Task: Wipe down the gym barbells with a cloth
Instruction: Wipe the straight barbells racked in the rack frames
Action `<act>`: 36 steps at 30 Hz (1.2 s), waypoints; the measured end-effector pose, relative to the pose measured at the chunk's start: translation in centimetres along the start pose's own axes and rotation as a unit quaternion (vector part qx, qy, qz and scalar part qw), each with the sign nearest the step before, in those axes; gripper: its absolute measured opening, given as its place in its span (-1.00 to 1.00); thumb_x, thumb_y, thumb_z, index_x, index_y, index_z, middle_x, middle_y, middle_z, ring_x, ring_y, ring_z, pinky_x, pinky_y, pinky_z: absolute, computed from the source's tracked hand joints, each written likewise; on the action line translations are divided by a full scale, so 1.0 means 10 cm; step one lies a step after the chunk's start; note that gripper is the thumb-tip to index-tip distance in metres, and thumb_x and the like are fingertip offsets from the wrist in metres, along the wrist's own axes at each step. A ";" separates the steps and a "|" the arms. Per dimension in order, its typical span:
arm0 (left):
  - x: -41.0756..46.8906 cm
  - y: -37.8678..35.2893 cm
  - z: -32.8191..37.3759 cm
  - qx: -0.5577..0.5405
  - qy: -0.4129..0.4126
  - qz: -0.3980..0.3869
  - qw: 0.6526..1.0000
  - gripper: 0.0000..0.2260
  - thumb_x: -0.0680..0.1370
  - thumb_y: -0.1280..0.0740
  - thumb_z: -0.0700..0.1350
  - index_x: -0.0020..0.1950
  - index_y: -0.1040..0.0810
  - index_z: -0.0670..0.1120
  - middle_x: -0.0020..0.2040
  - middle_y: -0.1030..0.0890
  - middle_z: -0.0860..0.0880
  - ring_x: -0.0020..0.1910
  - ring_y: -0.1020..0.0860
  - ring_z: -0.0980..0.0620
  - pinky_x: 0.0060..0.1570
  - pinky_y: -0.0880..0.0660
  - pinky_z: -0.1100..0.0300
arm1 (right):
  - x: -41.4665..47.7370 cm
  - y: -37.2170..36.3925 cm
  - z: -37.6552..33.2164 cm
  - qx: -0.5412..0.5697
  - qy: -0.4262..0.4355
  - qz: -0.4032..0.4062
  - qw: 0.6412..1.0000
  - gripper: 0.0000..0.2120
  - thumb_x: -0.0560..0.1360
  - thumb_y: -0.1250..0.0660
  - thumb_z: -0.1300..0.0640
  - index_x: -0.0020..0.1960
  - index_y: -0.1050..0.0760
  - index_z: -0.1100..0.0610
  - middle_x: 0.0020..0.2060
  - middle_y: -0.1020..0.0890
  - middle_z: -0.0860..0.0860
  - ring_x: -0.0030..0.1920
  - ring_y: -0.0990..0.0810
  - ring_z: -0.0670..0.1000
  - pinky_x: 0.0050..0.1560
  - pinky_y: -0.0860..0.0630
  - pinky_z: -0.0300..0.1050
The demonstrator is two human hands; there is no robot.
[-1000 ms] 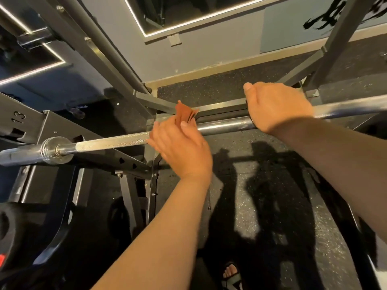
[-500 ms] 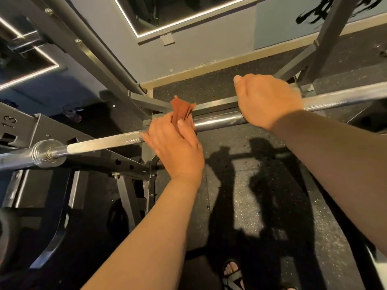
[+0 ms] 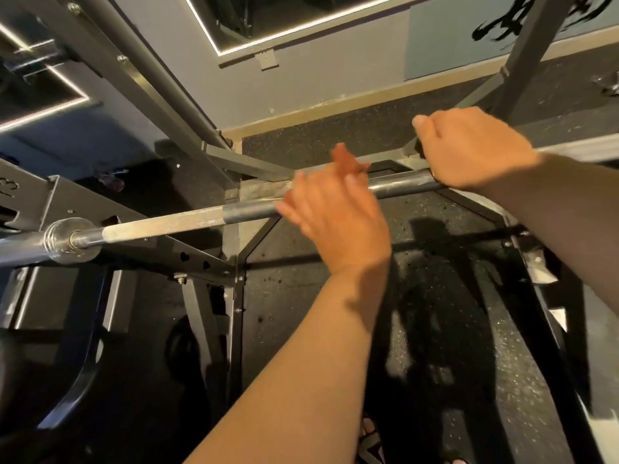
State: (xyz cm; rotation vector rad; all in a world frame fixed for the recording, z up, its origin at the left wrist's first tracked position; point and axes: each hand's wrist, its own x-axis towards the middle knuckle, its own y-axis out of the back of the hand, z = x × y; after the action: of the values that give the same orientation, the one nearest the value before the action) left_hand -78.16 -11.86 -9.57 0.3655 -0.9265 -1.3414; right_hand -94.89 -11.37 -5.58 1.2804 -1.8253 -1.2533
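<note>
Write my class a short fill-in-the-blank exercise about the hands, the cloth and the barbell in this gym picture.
1. The left hand holds a cloth that is ____ in colour.
2. The right hand grips the barbell to the ____ of the cloth.
3. The barbell's collar lies to the ____ of both hands.

Missing words: orange; right; left.

Gym: barbell [image 3: 160, 226] on steel rack [image 3: 196, 256] w/ pin holes, speckled rubber floor [image 3: 335, 135].
</note>
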 end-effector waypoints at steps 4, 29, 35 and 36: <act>-0.15 -0.17 0.34 0.004 -0.038 -0.104 0.994 -0.67 0.64 -0.05 0.03 0.30 -0.49 0.04 0.24 -0.50 0.06 0.45 -0.31 -0.03 0.51 0.42 -0.03 | 0.04 0.01 0.00 -0.004 -0.002 0.038 0.999 -0.49 0.74 0.12 -0.10 -0.03 -0.48 0.18 -0.14 -0.54 0.17 -0.13 -0.50 0.22 -0.05 -0.43 0.09; 0.08 0.21 -0.24 0.038 -0.023 0.009 0.999 -0.69 0.69 -0.05 -0.02 0.18 -0.53 -0.09 0.11 -0.55 -0.01 0.29 -0.48 -0.09 0.58 0.05 -0.21 | -0.08 0.00 -0.02 0.014 -0.008 0.092 0.996 -0.51 0.76 0.11 -0.05 0.06 -0.51 0.20 -0.17 -0.51 0.11 -0.14 -0.49 0.18 -0.09 -0.33 0.01; -0.18 -0.18 0.33 0.021 -0.089 -0.048 0.995 -0.69 0.65 -0.06 0.03 0.18 -0.54 -0.01 0.09 -0.55 0.06 0.26 -0.47 -0.02 0.58 0.06 -0.17 | -0.08 0.02 -0.03 -0.035 0.019 0.103 0.994 -0.57 0.77 0.09 0.05 0.04 -0.49 0.20 -0.15 -0.53 0.14 -0.12 -0.53 0.22 -0.13 -0.32 0.02; -0.19 -0.19 0.33 0.024 -0.118 -0.069 0.990 -0.68 0.66 -0.06 0.04 0.22 -0.53 0.00 0.10 -0.55 0.07 0.25 -0.47 -0.01 0.57 0.02 -0.15 | -0.07 0.03 -0.02 -0.037 0.012 0.101 0.994 -0.60 0.76 0.09 0.02 -0.01 -0.44 0.14 -0.18 -0.48 0.10 -0.15 -0.48 0.18 -0.13 -0.30 0.01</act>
State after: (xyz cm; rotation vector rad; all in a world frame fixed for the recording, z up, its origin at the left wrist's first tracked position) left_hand -81.81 -9.61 -9.55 0.3148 -1.1487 -1.5139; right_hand -94.53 -10.77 -5.18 1.0390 -1.8240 -1.1788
